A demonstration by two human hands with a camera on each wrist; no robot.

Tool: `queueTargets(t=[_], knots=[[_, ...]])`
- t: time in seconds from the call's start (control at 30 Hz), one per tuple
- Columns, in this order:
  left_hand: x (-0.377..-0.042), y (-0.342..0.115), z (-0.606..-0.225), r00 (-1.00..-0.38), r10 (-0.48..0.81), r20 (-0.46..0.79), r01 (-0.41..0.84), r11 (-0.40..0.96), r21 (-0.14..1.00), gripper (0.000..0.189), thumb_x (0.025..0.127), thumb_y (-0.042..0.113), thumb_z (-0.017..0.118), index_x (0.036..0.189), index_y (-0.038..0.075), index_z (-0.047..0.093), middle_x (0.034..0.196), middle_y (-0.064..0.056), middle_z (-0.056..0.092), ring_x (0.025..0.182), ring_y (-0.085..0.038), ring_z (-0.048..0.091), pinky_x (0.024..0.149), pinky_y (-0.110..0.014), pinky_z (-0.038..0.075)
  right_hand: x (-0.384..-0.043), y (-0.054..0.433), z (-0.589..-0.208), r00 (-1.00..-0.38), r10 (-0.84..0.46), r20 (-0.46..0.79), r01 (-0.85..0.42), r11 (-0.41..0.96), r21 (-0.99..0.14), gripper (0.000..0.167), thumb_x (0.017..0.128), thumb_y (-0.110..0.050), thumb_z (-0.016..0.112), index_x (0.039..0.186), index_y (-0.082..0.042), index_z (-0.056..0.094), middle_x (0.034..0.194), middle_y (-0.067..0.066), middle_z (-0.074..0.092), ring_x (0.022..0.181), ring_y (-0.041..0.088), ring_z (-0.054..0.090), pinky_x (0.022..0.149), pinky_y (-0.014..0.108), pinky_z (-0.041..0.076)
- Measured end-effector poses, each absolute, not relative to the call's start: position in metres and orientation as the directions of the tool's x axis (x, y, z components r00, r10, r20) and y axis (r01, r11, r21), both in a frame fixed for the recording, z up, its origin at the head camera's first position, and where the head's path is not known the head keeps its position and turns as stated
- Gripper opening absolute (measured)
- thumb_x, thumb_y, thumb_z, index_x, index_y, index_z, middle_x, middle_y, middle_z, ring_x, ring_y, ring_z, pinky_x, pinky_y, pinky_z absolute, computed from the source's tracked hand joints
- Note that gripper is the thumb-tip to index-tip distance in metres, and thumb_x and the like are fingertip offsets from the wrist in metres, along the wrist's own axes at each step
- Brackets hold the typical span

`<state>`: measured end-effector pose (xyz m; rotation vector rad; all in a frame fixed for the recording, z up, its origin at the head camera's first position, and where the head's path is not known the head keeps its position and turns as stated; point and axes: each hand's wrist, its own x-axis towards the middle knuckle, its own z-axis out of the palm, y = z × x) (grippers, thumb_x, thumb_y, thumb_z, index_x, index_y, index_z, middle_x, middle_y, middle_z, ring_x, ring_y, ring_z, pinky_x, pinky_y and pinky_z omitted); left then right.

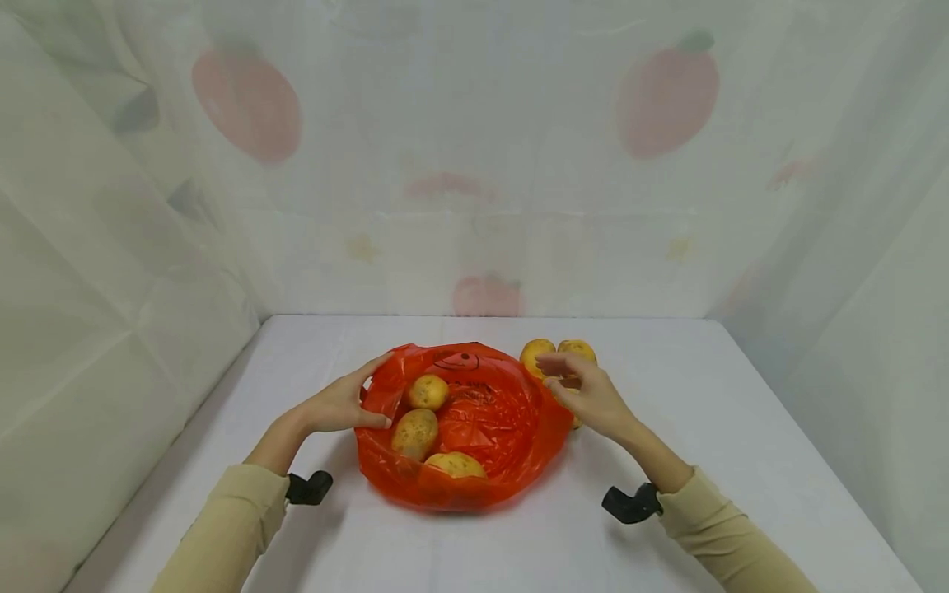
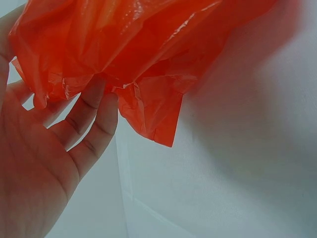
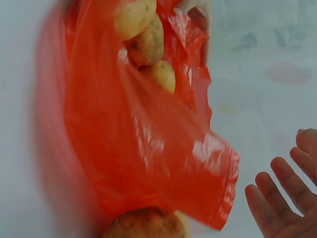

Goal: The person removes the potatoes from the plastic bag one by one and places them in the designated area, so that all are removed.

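Observation:
A red plastic bag point(image 1: 489, 420) lies wide-mouthed on the table, with several potatoes point(image 1: 415, 434) inside along its left and near side. My left hand point(image 1: 341, 405) holds the bag's left rim. In the left wrist view, the fingers point(image 2: 100, 116) of that hand lie against the crumpled film, their tips partly hidden by it. My right hand point(image 1: 593, 399) hovers by the bag's right rim, fingers spread and holding nothing. Just beyond and below it sit more potatoes point(image 1: 539, 354), partly covered by the hand and bag. In the right wrist view, one potato point(image 3: 146, 224) shows beneath the bag's edge.
A white-covered table point(image 1: 667, 371) carries everything. Pale curtains point(image 1: 474, 165) printed with faded fruit enclose it at the back and both sides. Black wrist mounts point(image 1: 633, 503) stick out inward from both sleeves.

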<state>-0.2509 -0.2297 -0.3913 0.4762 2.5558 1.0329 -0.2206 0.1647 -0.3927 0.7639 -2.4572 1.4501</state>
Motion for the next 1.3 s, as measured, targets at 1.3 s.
queueTargets(t=[1.3], knots=[[-0.251,-0.23,-0.392,-0.88,0.443,-0.171,0.197,0.667,0.718,0.099,0.071,0.029,0.079,0.147,0.032,0.015,0.129,-0.008,0.047,0.093,-0.025,0.052,0.076,-0.036,0.049,-0.209,0.107,-0.4,-0.719,-0.663,0.207,-0.561,0.38,-0.735,0.042,0.089,-0.017,0.061,0.129,-0.016,0.048,0.125,0.002,0.055,0.107,0.023,0.058,0.083,0.029,0.051]])
